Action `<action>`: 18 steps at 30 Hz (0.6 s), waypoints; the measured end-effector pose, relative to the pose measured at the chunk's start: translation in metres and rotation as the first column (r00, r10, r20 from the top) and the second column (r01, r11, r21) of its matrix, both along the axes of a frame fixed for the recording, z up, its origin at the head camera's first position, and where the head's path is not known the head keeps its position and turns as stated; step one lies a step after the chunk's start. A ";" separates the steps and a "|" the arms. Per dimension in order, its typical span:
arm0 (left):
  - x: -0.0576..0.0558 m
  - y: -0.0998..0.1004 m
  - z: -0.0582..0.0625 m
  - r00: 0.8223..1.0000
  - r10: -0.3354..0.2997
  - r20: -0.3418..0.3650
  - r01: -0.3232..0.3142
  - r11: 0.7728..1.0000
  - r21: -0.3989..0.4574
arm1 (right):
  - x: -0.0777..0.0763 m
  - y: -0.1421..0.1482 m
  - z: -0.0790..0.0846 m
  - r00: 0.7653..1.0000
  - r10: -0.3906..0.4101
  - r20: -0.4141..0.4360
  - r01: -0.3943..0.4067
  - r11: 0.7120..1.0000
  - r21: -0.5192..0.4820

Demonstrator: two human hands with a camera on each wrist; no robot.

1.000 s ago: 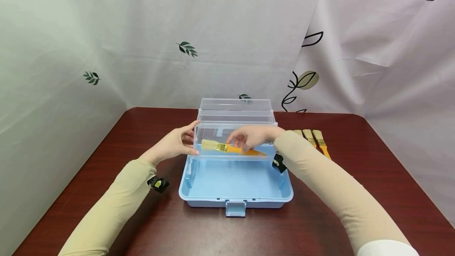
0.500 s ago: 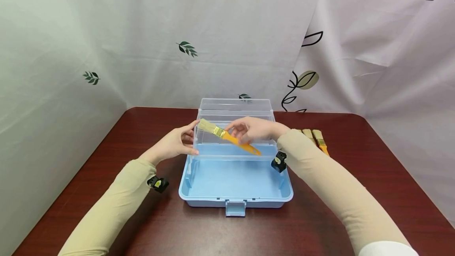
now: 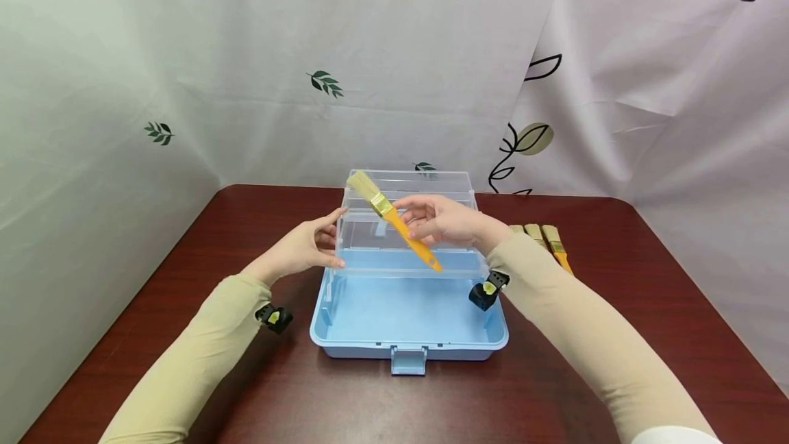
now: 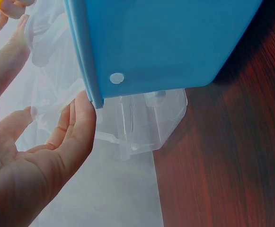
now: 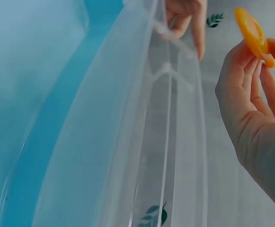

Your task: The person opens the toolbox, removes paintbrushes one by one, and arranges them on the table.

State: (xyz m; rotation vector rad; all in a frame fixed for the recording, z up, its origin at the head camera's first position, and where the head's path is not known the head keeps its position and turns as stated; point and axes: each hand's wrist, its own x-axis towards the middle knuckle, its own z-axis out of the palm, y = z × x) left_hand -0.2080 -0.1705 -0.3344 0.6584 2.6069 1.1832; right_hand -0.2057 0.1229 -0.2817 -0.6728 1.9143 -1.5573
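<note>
Between the thumb and fingers of my right hand [image 3: 453,220] is a paintbrush [image 3: 397,220] with an orange handle and pale bristles. It slants above the clear trays, bristles up to the left; the right wrist view shows its orange handle [image 5: 253,34]. My left hand [image 3: 302,245] grips the left end of a clear plastic tray [image 3: 401,273], thumb at the front corner and index finger farther back. In the left wrist view my left hand [image 4: 42,161] lies against the clear plastic beside the blue wall. The tray hangs over the rear of an opened light-blue box [image 3: 409,347].
Several similar paintbrushes [image 3: 557,245] lie on the dark red table [image 3: 641,321] right of the box, partly behind my right sleeve. The box's latch [image 3: 409,362] hangs at its front. A pale curtain [image 3: 246,88] stands behind the table.
My right hand has raised the paintbrush out of the clear tray and tilted it from nearly level to steep, bristles upward. My left hand has stayed at the tray's left end.
</note>
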 end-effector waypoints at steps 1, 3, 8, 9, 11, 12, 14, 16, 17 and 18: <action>0.000 0.000 0.000 1.000 -0.001 0.002 0.001 1.000 0.004 | 0.001 0.001 0.001 1.000 -0.001 -0.001 0.001 1.000 -0.014; 0.000 0.000 0.000 1.000 -0.002 0.002 0.002 1.000 0.007 | 0.002 0.004 0.001 1.000 0.004 -0.005 -0.004 0.999 -0.039; -0.002 0.000 -0.001 1.000 -0.008 -0.007 0.008 1.000 0.005 | 0.005 0.014 -0.003 1.000 -0.015 0.006 0.015 0.997 -0.081; -0.002 0.000 -0.001 1.000 -0.008 -0.008 0.009 1.000 0.006 | 0.006 0.017 -0.004 1.000 -0.025 0.014 0.026 0.996 -0.086; -0.003 0.000 -0.002 1.000 -0.009 -0.008 0.009 1.000 0.007 | 0.008 0.021 -0.006 0.999 -0.048 0.024 0.050 0.995 -0.087; -0.003 -0.001 -0.002 1.000 -0.009 -0.007 0.009 1.000 0.008 | 0.009 0.024 -0.007 0.998 -0.059 0.031 0.061 0.994 -0.088; -0.003 -0.001 -0.002 1.000 -0.007 -0.008 0.008 1.000 0.007 | 0.010 0.028 -0.010 0.996 -0.079 0.043 0.082 0.993 -0.088; -0.003 -0.001 -0.002 1.000 -0.007 -0.011 0.007 1.000 0.006 | 0.012 0.032 -0.012 0.994 -0.094 0.057 0.099 0.991 -0.090; -0.003 -0.001 -0.002 1.000 -0.006 -0.012 0.006 1.000 0.005 | 0.013 0.034 -0.013 0.993 -0.099 0.064 0.105 0.990 -0.091; -0.003 -0.001 -0.002 1.000 -0.006 -0.013 0.006 1.000 0.004 | 0.014 0.036 -0.014 0.992 -0.104 0.069 0.110 0.990 -0.092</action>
